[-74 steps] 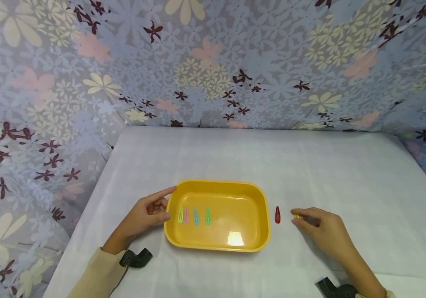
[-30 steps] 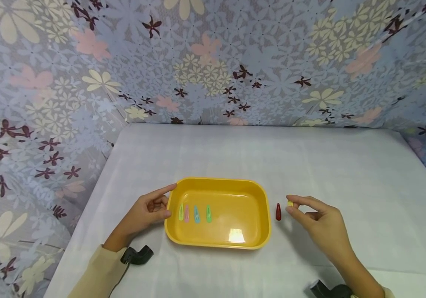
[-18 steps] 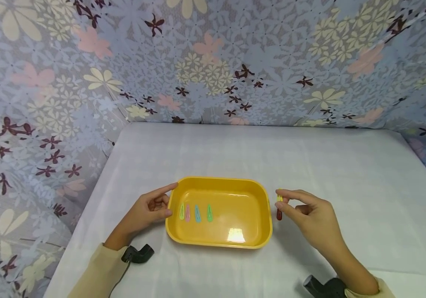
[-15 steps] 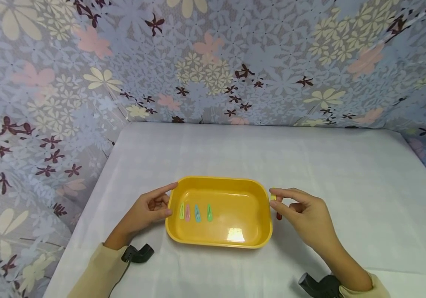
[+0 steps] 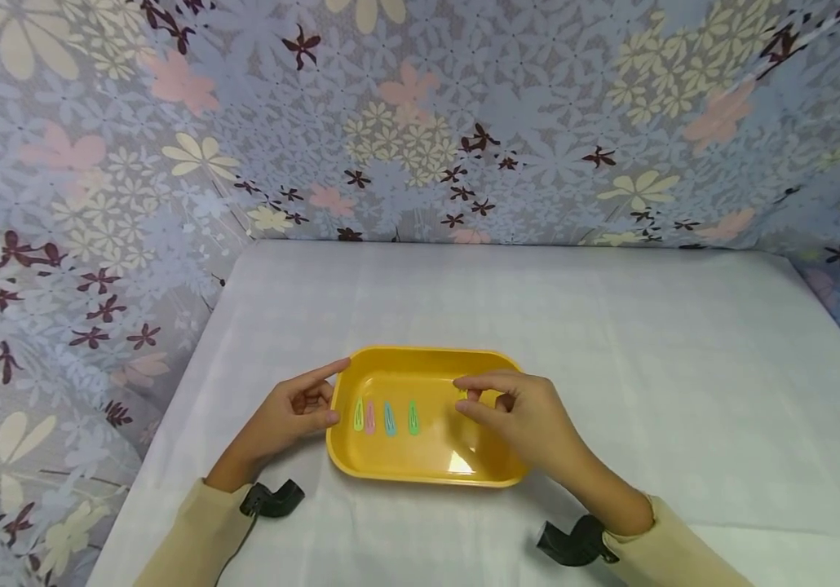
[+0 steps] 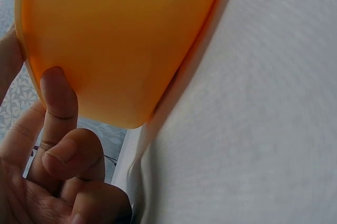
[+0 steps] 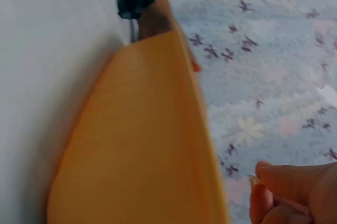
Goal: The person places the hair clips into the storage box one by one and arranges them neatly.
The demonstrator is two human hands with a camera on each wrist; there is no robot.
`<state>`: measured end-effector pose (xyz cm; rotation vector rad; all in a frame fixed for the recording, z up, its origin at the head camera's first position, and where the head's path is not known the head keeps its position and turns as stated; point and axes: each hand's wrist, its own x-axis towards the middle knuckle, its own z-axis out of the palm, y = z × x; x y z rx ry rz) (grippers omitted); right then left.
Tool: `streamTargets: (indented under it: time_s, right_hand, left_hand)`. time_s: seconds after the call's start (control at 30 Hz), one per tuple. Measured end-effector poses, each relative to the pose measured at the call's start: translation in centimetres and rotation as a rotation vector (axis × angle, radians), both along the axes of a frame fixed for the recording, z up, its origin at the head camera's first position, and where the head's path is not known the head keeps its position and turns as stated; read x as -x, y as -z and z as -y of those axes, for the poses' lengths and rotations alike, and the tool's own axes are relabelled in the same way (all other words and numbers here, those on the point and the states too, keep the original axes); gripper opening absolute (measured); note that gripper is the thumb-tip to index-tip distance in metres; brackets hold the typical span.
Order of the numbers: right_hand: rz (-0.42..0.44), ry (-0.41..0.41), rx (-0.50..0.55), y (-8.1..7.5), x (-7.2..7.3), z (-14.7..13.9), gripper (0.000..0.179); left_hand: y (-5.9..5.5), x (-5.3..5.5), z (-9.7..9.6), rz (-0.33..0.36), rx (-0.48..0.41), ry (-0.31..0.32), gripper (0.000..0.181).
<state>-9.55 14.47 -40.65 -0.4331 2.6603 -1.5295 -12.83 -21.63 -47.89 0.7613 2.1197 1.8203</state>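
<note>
My right hand (image 5: 526,412) pinches a small yellow hair clip (image 5: 462,395) between thumb and index finger, over the right half of a yellow plastic tray (image 5: 398,463). Most of that clip is hidden by the fingertips. Several snap hair clips lie in a row inside the tray's left half: lime (image 5: 358,414), pink (image 5: 370,417), blue (image 5: 389,419) and green (image 5: 413,417). My left hand (image 5: 284,420) holds the tray's left end, thumb at the rim and a finger (image 6: 59,95) against the outer wall. The red clip right of the tray is hidden behind my right hand.
A white cloth (image 5: 464,293) covers the table under the tray. Flower-patterned fabric (image 5: 420,122) hangs behind it and along the left side. Black wrist cameras (image 5: 271,499) sit at both sleeves, the right one just below the tray's right corner.
My right hand has lifted the yellow clip from the table, carried it left past the red clip and brought it over the tray. The left hand has stayed at the rim.
</note>
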Motion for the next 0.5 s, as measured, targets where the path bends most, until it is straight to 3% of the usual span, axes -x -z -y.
streamTargets:
  time_s: [0.27,0.5]
  right_hand:
    - [0.082,-0.141,-0.074,1.1,1.0,2.2,0.017]
    - [0.067,-0.179,-0.164,1.9,1.5,2.8,0.014]
  left_hand:
    - [-0.2,-0.2,0.1,0.013,-0.003,-0.014,0.068]
    - [-0.2,-0.2,-0.1,0.034,0.024,-0.04,0.068]
